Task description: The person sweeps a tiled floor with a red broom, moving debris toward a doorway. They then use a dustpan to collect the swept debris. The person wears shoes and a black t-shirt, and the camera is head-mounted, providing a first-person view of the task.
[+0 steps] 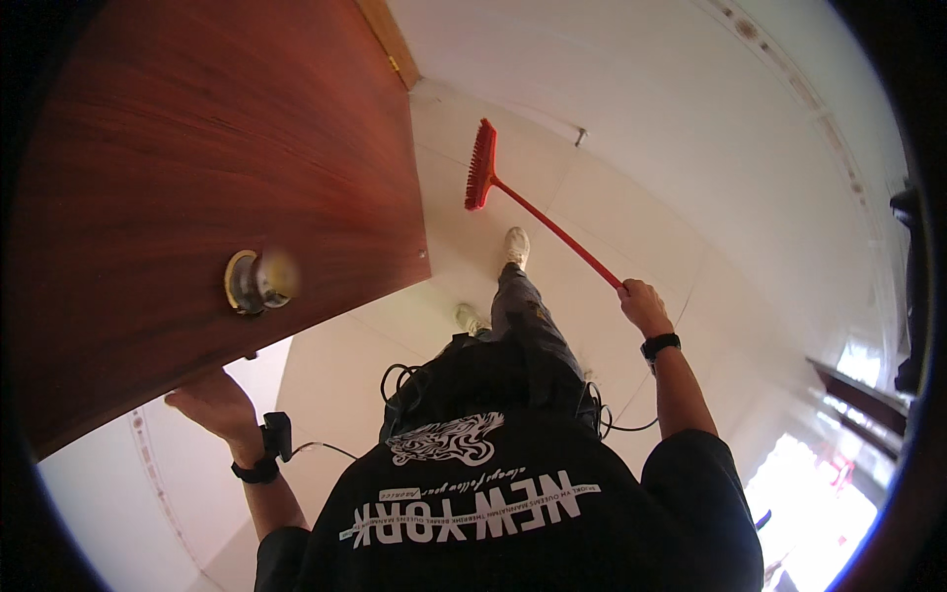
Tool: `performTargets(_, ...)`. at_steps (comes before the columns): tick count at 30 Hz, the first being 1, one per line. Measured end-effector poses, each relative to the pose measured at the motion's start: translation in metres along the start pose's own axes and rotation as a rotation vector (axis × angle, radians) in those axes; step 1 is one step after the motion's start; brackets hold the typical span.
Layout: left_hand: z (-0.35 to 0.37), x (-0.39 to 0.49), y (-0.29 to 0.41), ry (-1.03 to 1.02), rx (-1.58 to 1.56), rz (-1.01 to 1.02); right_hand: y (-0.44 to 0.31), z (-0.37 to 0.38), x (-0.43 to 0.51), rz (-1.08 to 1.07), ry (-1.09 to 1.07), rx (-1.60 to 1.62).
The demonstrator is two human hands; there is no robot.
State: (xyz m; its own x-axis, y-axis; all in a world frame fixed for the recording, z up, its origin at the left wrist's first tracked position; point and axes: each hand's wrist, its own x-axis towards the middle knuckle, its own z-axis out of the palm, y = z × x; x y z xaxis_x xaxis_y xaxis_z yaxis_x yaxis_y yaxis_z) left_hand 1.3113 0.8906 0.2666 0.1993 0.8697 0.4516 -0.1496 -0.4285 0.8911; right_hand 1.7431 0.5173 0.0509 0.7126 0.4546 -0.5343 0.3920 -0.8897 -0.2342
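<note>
My right hand (pixel 645 305) grips the upper end of the red handle of a floor broom (pixel 558 231). Its red head (pixel 482 164) lies well ahead of me near the floor, bristles facing left. At the lower left, my left hand (pixel 214 405) is up against the free edge of a reddish-brown wooden door (pixel 185 140). The door hides part of its fingers, so whether they grip the edge does not show. Above that hand, a round metal doorknob (pixel 259 281) sticks out from the door's face.
A white wall (pixel 629 66) with a small metal door stop (pixel 581 137) borders the pale tiled floor (pixel 636 214) ahead and right. The door meets a wooden frame (pixel 392 44). Cables (pixel 403 381) loop at my waist. Bright light (pixel 806 488) enters at lower right.
</note>
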Motion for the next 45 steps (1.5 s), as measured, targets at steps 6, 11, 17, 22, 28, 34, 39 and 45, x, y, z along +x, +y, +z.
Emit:
performTargets(6,-0.037,0.016,0.005,0.207,0.316,0.051,-0.043,-0.031,0.042,-0.003,-0.144,0.013)
performTargets(11,-0.054,0.032,-0.004,0.627,0.377,-0.109,-0.066,-0.044,0.11,-0.073,-0.235,0.078)
performTargets(17,-0.029,0.041,-0.023,0.697,0.433,-0.189,-0.054,-0.052,0.179,0.089,-0.369,0.11)
performTargets(22,-0.04,0.054,-0.028,0.764,0.443,-0.248,-0.058,-0.036,0.193,0.169,-0.361,0.14)
performTargets(28,-0.069,0.074,-0.044,0.615,0.402,-0.281,-0.043,-0.051,0.151,0.15,-0.521,0.123)
performTargets(34,-0.073,0.077,-0.046,0.534,0.453,-0.201,-0.019,-0.072,0.124,0.194,-0.524,0.185)
performTargets(39,-0.085,0.083,-0.049,0.664,0.402,-0.224,-0.015,-0.079,0.137,0.184,-0.399,0.203)
performTargets(45,-0.087,0.087,-0.044,0.559,0.364,-0.258,-0.031,-0.088,0.19,0.253,-0.42,0.279)
